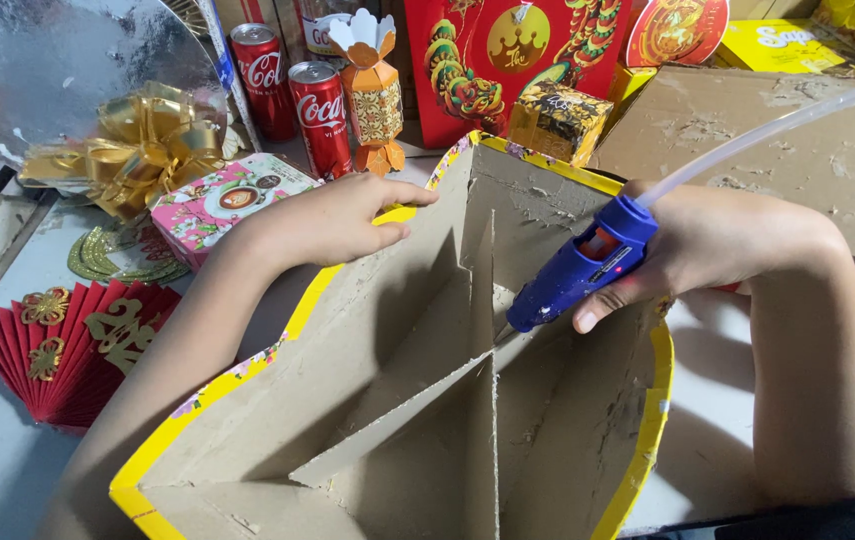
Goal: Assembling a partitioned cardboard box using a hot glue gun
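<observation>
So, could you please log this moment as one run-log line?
left hand: steadies cardboard box wall | right hand: holds blue glue gun, nozzle at cardboard dividers | nearby: red paper fan, soda cans

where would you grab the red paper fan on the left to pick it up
Take the red paper fan at its narrow lower end, where the pleats gather, coming in from the left. It lies flat and spread open, so the wide pleated edge would bend; gold ornaments sit there too.
</observation>
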